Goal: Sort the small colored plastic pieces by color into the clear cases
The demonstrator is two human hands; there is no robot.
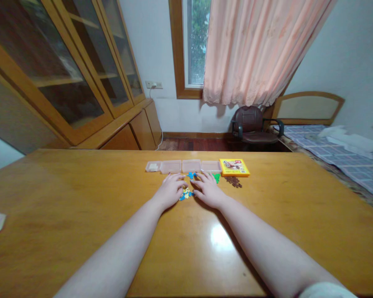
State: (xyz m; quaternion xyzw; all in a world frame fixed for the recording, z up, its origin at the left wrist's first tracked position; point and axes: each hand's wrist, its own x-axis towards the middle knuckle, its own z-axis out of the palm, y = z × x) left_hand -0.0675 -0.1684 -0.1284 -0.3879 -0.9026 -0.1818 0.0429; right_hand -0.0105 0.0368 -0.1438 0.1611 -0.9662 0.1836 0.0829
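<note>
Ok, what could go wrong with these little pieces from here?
The mixed blue and yellow pieces lie near the blue pile, so a stray nudge could mingle them. The green pieces sit beside the right grip, partly hidden, and might get scattered by a sideways move.

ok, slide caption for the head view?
Left hand and right hand flank a mixed pile of small blue and yellow pieces, before a row of clear trays and a yellow box.
</note>
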